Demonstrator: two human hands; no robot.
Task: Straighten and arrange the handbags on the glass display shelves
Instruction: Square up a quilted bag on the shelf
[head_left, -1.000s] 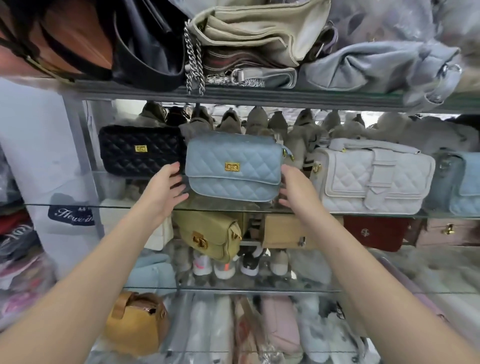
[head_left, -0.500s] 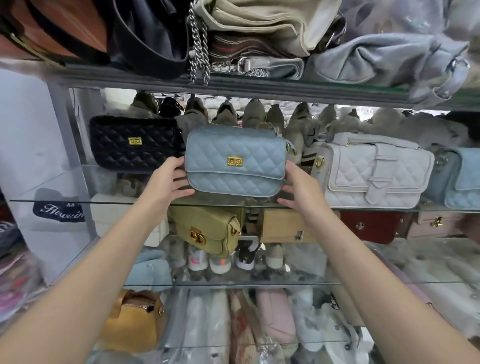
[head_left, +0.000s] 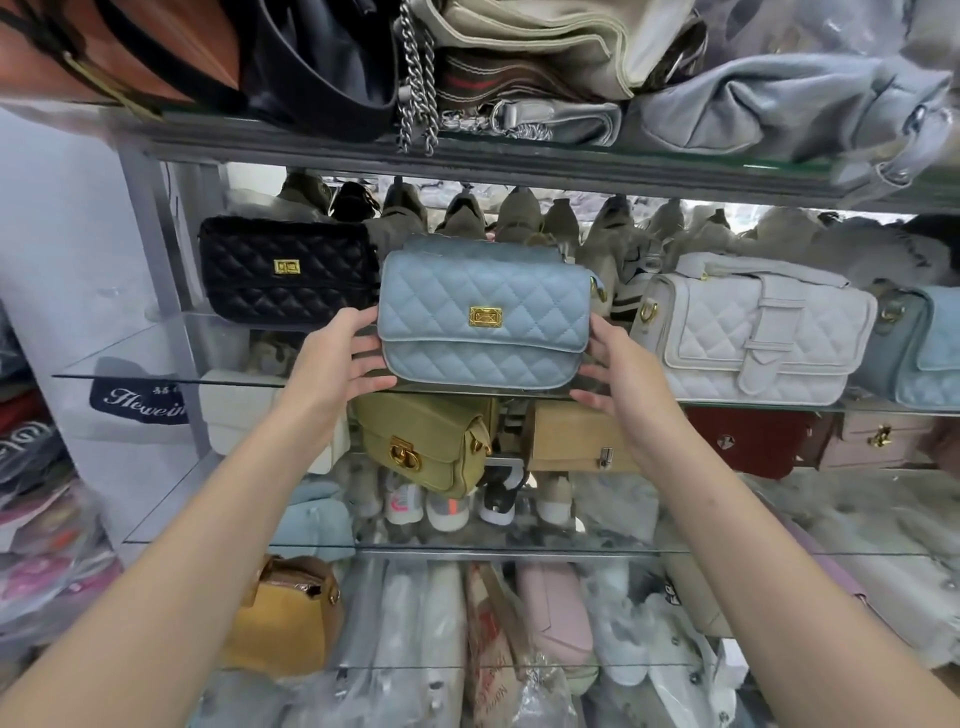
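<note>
left hand (head_left: 340, 366): fingers (head_left: 359, 318) curled, gripping | right hand (head_left: 623, 376): fingers curled, gripping

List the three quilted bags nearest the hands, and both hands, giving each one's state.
light blue quilted bag: flap closed, upright, held at both ends.
black quilted bag: flap closed, upright, untouched.
white quilted bag: flap closed, upright, untouched.
left hand: grips the blue bag's left end.
right hand: grips its right end.

Bright, even indoor light washes the glass shelves (head_left: 130, 358), leaving only soft shadows. The blue bag (head_left: 483, 312) at centre is sharp; wide-angle distortion bows the edges, corners smear, and plastic wrapping (head_left: 540, 696) below glints palely.
</note>
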